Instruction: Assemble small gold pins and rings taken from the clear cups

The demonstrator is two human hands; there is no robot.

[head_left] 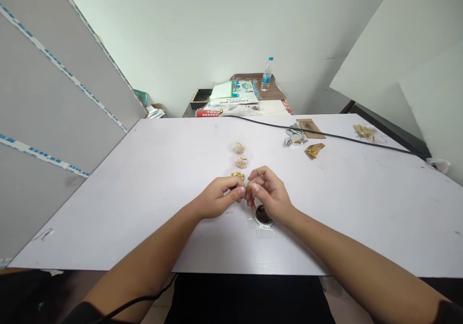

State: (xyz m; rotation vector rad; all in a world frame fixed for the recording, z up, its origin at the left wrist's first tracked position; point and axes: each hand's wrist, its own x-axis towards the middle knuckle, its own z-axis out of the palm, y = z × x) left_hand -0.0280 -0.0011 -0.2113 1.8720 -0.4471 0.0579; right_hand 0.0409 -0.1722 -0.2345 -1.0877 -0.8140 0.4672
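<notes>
Over the white table (pixel 144 189), the fingertips of both my hands meet. My left hand (pixel 219 197) is closed, its thumb and forefinger pinching a small thin gold-coloured piece (pixel 246 186). At the other end of that piece, my right hand (pixel 272 196) is closed too, thumb against curled fingers; the piece's exact kind is too small to make out. Just beyond the fingers lies a loose pile of small gold parts (pixel 238 174). Under my right hand, partly covered, a round dark item with a pale rim (pixel 265 215) rests on clear plastic.
Two small clear bags of gold parts (pixel 241 162) lie farther back. A black cable (pixel 264 122) crosses the table's far side, near a silver packet (pixel 295 138), a gold packet (pixel 314 150) and brown card (pixel 310 128). Behind stands a water bottle (pixel 266 75).
</notes>
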